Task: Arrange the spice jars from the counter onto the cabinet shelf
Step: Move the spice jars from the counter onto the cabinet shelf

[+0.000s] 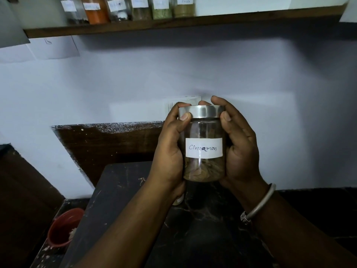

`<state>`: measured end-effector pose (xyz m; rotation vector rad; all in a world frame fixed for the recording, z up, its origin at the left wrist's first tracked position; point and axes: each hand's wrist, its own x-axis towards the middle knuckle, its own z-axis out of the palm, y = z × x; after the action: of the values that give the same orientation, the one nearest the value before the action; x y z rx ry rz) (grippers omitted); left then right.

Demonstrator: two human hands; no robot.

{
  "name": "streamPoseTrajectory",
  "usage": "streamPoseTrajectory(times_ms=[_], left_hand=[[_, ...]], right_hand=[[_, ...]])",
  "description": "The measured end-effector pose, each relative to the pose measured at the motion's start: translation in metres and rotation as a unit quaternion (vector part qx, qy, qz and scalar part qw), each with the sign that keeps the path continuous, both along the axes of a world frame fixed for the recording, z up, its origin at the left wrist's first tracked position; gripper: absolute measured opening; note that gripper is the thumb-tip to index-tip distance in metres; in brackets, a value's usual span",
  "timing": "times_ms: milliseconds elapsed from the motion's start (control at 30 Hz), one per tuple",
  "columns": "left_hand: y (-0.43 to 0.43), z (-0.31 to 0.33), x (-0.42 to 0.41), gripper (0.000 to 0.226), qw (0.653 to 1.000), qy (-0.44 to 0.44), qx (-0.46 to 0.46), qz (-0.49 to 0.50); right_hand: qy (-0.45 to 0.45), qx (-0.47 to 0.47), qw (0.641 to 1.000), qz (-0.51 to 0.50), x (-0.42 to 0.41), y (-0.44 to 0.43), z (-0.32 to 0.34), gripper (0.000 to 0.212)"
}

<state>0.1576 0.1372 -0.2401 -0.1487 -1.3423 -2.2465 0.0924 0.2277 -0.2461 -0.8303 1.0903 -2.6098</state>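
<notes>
Glass and smooth, the cinnamon jar (203, 147) is upright between both palms, above the dark desk (202, 229) and well below the shelf (173, 24). The left hand (170, 149) and right hand (241, 149) each curl round its sides, thumbs pressed on the steel lid (202, 111). Raised carelessly, it could clip the shelf edge or knock the spice jars (139, 8) lined up there. If the lid is loose, a grip on it alone might let the glass drop.
</notes>
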Motion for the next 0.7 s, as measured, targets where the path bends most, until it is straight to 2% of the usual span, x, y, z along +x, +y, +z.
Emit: streamPoseTrajectory(times_ms=[467,600,700], left_hand=[[-0.007,0.002,-0.012,0.018,1.0,0.006,-0.022,-0.002],[-0.014,0.015,-0.023,0.023,0.998,0.02,-0.051,-0.005],[-0.021,0.03,-0.037,0.022,0.997,0.034,-0.067,0.008]], right_hand=[[0.005,0.005,1.0,-0.012,-0.009,-0.004,0.004,0.031],[0.082,0.034,0.995,-0.049,-0.02,-0.005,0.017,0.024],[0.174,0.143,0.97,-0.095,-0.034,-0.001,0.039,0.04]])
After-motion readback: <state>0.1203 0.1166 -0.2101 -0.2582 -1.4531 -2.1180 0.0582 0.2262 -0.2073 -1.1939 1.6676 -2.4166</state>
